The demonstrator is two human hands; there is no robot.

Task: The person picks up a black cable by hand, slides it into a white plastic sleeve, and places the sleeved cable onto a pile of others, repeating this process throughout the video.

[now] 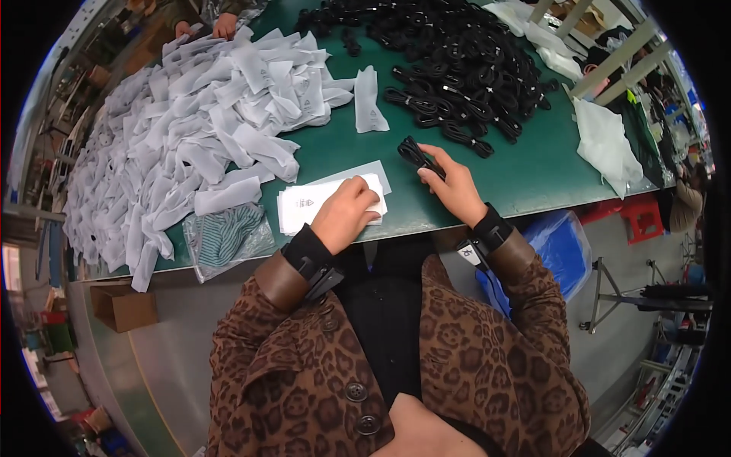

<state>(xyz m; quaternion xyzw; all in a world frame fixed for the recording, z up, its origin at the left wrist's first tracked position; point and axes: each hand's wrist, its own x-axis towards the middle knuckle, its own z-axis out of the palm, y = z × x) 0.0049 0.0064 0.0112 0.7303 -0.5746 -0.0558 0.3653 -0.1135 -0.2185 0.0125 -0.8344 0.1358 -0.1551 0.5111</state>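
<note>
Print first: top sheet of the white sleeve stack (pixel 293 212) carries a small dark symbol with marks beside it, too fine to make out. Loose white sleeve (pixel 368 103) has similar marks near its lower end; a few in the big sleeve pile (pixel 228 107) do too. White tag (pixel 469 253) at my right wrist has a dark mark. No brand I can make out anywhere.

Right hand (pixel 454 183): thumb and fingers closed on one black cable coil (pixel 412 153), held up just right of the stack. Left hand (pixel 346 209): fingers bent over the stack's right part, thumb at its near right edge; can't tell if it's pinching a sleeve or only resting.

Surface is a green table (pixel 525 171). Sleeve pile fills the left, black cable pile (pixel 457 65) the far middle and right. Striped cloth in a clear bag (pixel 228 238) sits at the near edge, left of me. White plastic bag (pixel 605 145) at the right end. Grey floor, cardboard box (pixel 124 306) low left, blue bin (pixel 560 247) and red stool (pixel 643 218) on the right.

Co-worker's hands (pixel 225 27) at the sleeve pile's far side, rest of that person cut off. Can't see what's inside the piled sleeves. Room edges dark, bent by the lens.
</note>
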